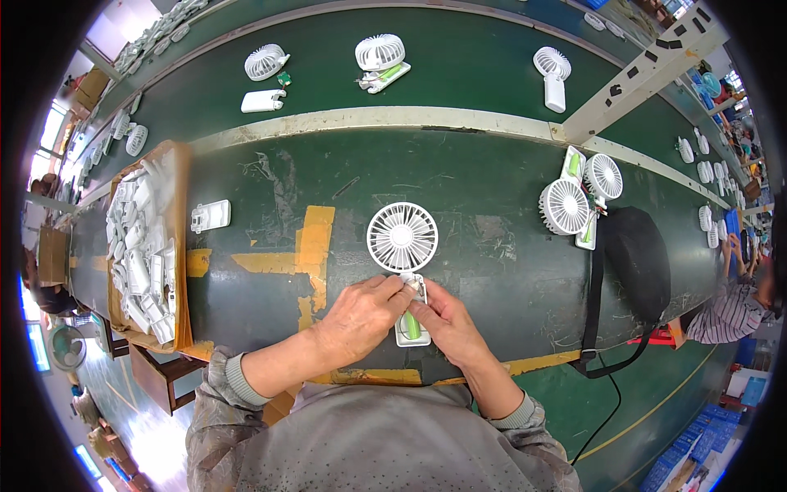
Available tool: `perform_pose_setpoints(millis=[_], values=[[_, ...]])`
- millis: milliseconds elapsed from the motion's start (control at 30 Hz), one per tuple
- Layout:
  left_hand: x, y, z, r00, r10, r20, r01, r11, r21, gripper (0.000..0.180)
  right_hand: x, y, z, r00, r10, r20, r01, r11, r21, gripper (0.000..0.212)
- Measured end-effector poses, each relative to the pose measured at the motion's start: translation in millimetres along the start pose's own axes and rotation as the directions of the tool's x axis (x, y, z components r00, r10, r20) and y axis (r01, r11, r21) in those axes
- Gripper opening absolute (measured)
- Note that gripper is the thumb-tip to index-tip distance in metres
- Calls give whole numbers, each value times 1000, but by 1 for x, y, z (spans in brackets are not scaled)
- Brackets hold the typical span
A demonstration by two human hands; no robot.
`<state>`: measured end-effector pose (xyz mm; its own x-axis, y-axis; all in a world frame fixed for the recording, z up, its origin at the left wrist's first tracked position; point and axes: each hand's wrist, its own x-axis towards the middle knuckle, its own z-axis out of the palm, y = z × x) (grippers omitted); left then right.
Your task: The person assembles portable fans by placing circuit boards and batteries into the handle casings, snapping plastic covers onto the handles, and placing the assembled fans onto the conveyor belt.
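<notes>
A white handheld fan [402, 237] lies on the dark green worktable in front of me, its round grille pointing away. Its handle is uncovered, and a green battery [411, 325] shows inside the white shell. My left hand [365, 316] is closed at the top of the handle, fingertips pinched just below the grille. On the other side, my right hand [448, 321] grips the handle's right edge, with its thumb over the inside. Whatever small part the fingertips work on is hidden between them.
Left stands a cardboard box [182, 246] of white plastic shells, with one loose handle cover [211, 216] beside it. Two opened fans [567, 207] lie right, next to a black bag [635, 266]. Beyond a pale rail [369, 120], more fans [380, 54] lie on a green belt.
</notes>
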<state>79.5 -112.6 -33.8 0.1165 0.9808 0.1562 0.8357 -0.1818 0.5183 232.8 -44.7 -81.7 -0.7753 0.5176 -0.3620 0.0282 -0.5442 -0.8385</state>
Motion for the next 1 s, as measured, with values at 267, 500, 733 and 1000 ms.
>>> perform_pose_setpoints(millis=[267, 500, 733, 1000], values=[[16, -3, -4, 1000, -6, 28, 5, 1000, 20, 12, -2, -3, 4, 999, 13, -44, -11, 999, 41, 32], [18, -1, 2, 999, -31, 29, 33, 998, -46, 9, -2, 4, -1, 1000, 7, -31, -9, 997, -82, 29], [18, 0, 1, 998, -26, 64, 32, 996, -88, 15, 1, -3, -1, 1000, -31, 2, 31, 997, -67, 30], [-15, -2, -5, 975, -223, -18, 207, 930, -305, 39, 4, -2, -2, 993, 117, -26, -113, 988, 102, 32]])
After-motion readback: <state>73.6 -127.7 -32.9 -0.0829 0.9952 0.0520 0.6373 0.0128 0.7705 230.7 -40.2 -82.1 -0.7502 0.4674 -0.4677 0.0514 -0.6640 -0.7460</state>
